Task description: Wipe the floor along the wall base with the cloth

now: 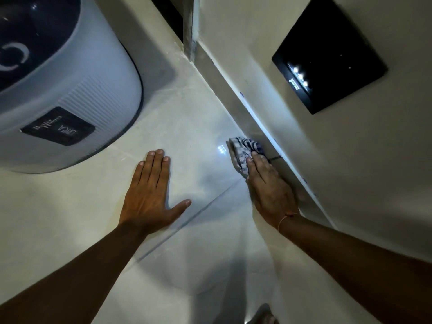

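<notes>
A blue-and-white checked cloth [243, 152] lies bunched on the pale glossy floor tiles [201, 127], right against the grey wall base [261, 127]. My right hand [268, 190] presses flat on the cloth's near part, fingers together and pointing along the wall; part of the cloth is hidden under it. My left hand [149, 195] rests flat on the floor to the left, fingers spread, holding nothing.
A large white appliance [70, 90] with a dark top stands at the left. A black panel [327, 54] with small lights is set in the wall at the right. A door-frame corner [190, 29] stands at the far end. A tile joint [198, 213] runs between my hands.
</notes>
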Action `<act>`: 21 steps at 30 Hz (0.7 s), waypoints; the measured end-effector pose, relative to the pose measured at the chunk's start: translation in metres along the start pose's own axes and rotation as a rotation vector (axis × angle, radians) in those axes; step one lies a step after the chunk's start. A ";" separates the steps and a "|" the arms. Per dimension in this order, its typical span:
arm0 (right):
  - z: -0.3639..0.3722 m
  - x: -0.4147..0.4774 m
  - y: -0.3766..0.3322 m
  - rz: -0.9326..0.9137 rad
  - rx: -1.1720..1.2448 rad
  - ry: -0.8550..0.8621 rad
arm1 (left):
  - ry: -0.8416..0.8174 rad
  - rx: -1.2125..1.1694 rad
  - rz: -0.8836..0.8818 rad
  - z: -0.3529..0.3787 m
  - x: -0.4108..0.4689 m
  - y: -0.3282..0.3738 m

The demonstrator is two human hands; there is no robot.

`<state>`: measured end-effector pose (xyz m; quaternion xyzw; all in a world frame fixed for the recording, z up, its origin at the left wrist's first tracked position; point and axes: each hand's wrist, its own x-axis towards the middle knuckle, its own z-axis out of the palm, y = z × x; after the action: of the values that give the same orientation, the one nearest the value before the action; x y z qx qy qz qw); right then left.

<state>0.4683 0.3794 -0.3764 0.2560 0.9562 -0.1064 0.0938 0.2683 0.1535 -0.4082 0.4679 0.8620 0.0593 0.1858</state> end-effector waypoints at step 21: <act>-0.014 0.109 -0.059 0.050 0.098 0.015 | 0.057 -0.036 -0.079 -0.011 0.030 -0.007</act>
<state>0.3439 0.3840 -0.3789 0.2850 0.9438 -0.1489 0.0766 0.2438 0.1757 -0.4084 0.4283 0.8834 0.0808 0.1720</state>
